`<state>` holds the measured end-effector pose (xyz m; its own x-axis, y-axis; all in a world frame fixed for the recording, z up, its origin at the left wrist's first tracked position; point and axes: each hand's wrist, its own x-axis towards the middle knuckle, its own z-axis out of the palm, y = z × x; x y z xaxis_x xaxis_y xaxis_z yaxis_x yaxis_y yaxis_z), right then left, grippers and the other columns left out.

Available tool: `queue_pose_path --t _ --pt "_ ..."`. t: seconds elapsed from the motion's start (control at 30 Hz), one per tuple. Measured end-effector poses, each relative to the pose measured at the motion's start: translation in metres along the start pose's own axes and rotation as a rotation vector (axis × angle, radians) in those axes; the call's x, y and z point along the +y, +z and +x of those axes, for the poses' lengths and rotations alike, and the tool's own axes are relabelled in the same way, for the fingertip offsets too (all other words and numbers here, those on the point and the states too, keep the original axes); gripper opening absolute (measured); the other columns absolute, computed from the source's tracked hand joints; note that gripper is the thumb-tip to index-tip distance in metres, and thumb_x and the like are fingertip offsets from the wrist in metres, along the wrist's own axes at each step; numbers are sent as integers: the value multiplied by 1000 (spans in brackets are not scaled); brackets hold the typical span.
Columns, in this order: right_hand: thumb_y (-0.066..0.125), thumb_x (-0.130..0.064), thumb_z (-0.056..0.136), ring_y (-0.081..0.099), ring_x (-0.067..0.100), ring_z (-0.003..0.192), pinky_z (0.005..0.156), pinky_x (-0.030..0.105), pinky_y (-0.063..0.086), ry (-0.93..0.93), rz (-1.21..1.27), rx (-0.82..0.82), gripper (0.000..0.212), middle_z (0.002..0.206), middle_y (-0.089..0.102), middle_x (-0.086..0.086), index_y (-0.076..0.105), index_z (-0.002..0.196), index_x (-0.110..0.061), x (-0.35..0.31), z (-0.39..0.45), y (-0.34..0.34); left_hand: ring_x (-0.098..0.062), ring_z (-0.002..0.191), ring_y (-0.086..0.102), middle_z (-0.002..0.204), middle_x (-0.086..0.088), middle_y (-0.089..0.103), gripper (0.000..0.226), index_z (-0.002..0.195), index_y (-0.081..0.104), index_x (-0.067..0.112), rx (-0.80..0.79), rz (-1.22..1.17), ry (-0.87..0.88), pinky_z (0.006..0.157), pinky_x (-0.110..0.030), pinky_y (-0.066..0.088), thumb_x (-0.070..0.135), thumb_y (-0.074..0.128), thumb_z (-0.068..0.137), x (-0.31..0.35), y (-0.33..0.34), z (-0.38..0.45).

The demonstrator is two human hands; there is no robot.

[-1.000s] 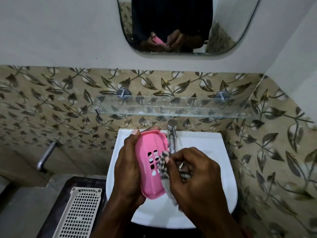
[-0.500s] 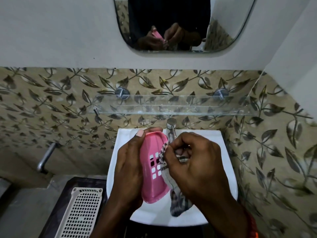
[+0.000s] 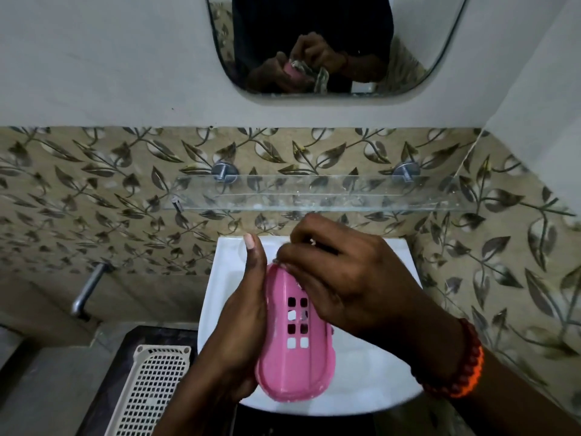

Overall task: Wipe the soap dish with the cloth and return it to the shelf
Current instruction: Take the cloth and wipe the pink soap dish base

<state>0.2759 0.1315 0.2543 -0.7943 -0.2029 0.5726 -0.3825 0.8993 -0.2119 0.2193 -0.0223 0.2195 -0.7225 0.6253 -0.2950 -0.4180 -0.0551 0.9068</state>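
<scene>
left hand (image 3: 242,338) gripping pink soap dish (image 3: 295,344) over sink (image 3: 371,382) | right hand (image 3: 349,278) at 1 o'clock, fingers curled, grasp undeterminable

Dim, flat indoor light, perhaps from above; soft shadows, no strong glare. Wide-angle bending curves the edges. The right hand (image 3: 352,278) looks slightly motion-blurred.
</scene>
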Motion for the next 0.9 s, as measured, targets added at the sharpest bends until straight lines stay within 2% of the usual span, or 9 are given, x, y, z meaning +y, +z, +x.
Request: queue_pose_path --t 0.07,0.17,0.27,0.33,0.43,0.57,0.63,0.73,0.9 --pt "63 -11 98 62 28 74 59 46 54 106 29 17 12 99 61 11 72 101 -4 2 -1 -1 -58 105 67 109 -41 68 120 109 66 -5 28 62 26 104 -68 49 104 47 61 6 -2 -1" --pt "68 -9 94 61 22 74 66 37 55 280 122 87 6 91 61 7 70 91 -4 -2 -5 4 -50 84 72 85 -33 71 105 84 68 5 80 175 102 92 -61 59 103 36 64 11 1 -2" --pt "75 -10 87 57 7 70 64 13 46 530 205 180 12 78 62 -1 67 78 -10 -10 -11 11 -21 65 77 70 -9 78 83 73 78 24 140 214 177 65 -37 67 94 32 77 7 6 -2" --pt "77 -14 86 64 6 67 63 21 54 677 315 197 15 72 66 -5 68 73 -14 -17 -18 19 -10 59 75 68 -1 79 69 77 82 34 204 174 222 51 -23 61 86 37 75 8 5 -1" --pt "79 -20 85 71 6 65 62 33 60 827 455 173 19 67 70 -9 69 69 -20 -29 -33 32 -30 76 81 88 -18 79 74 98 81 30 283 84 219 58 -35 66 88 45 69 10 2 4" --pt "78 -18 86 65 8 68 62 26 56 785 406 163 19 70 64 -7 66 71 -18 -31 -41 36 -49 77 75 90 -40 66 85 99 76 13 288 22 178 65 -51 66 87 51 66 15 5 9" --pt "75 -11 88 56 7 68 63 16 46 619 266 194 16 76 60 -3 64 76 -11 -24 -33 30 -38 68 71 74 -31 64 78 79 76 14 253 20 143 68 -48 65 87 50 70 13 5 10" --pt "73 -2 89 55 15 71 67 17 43 483 97 222 11 83 59 7 65 81 -2 -13 -17 25 -31 72 69 71 -12 70 72 73 80 22 164 14 103 76 -46 62 86 47 75 9 8 10" --pt "75 -15 85 56 7 68 64 18 47 611 243 190 12 77 63 -3 67 76 -13 -21 -20 28 -21 56 70 58 -4 67 66 66 77 28 283 15 223 54 -34 63 87 48 71 19 5 9"
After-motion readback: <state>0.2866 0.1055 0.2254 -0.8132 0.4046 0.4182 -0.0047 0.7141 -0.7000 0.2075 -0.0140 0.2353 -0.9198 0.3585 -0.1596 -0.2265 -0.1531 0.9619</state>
